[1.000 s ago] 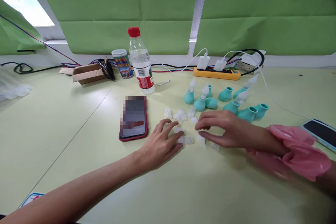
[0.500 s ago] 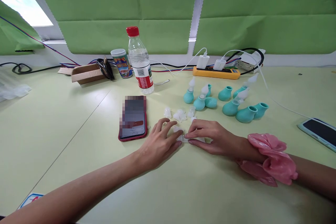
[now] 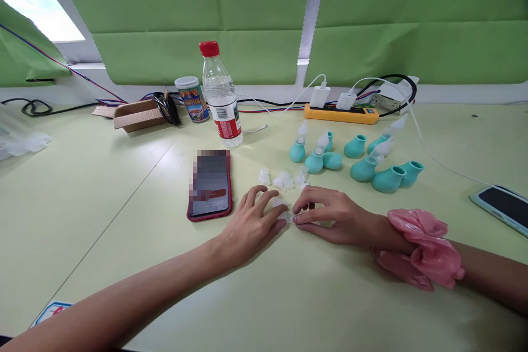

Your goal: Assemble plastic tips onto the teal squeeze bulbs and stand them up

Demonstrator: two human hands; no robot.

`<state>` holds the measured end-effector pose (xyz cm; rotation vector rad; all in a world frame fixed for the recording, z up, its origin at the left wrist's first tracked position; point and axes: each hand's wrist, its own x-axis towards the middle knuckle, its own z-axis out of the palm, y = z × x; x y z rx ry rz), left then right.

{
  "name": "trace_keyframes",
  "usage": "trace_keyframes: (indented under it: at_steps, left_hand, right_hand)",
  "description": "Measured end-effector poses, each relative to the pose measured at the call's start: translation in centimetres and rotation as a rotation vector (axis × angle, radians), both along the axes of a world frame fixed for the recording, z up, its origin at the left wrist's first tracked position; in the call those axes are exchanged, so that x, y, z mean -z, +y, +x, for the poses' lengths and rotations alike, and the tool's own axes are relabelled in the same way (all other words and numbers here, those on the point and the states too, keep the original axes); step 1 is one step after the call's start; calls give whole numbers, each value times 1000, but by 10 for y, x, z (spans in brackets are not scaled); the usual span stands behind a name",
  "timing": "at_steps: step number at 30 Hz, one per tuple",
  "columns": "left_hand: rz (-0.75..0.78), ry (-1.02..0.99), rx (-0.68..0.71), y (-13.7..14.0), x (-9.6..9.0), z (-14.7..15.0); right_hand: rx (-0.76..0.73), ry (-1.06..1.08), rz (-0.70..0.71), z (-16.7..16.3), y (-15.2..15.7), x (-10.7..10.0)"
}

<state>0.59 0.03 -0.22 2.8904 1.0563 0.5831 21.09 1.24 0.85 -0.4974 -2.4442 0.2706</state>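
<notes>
Right of the red-cased phone (image 3: 210, 190), here's a clear piece (image 3: 289, 218) between the left hand (image 3: 251, 225), fingers loosely spread, and the right hand (image 3: 334, 214), fingertips close together; whether either pinches it, I can't tell.

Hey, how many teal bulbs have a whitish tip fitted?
4. Left group: one teal bulb at the left end, another bulb nearer, to its right. Right group: one bulb at the near left, another bulb behind it. Others could be hidden.
</notes>
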Motion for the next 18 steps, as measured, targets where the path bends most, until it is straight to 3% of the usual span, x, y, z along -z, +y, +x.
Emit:
trace_keyframes:
  at_steps: [7, 18]
  left_hand:
    - [-6, -14, 3, 0, 1, 0]
    - [-18, -12, -15, -1, 0, 0]
  right_hand:
    - [-26, -15, 168, 0, 0, 5]
    - [29, 51, 139, -1, 0, 5]
